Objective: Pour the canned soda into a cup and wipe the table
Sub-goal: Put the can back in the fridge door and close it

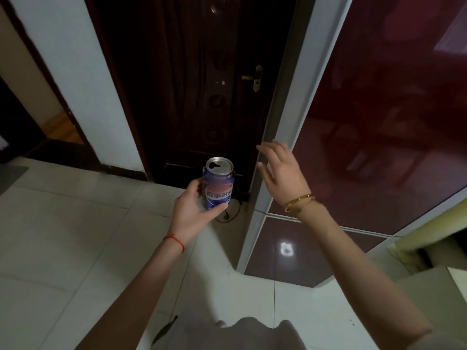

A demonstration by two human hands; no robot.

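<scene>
My left hand (192, 208) grips a blue soda can (218, 184) upright in mid-air, thumb across its front and fingers behind. The can's top shows an open mouth hole. My right hand (280, 170) hovers to the right of the can with fingers spread and straight, holding nothing, close to the white frame of a dark red glossy panel (379, 122). No cup, cloth or table is in view.
A dark wooden door (192, 84) with a brass handle (255, 78) stands straight ahead. White floor tiles (75, 236) spread below. A black cord (232, 213) lies on the floor by the door. A doorway opens at the far left.
</scene>
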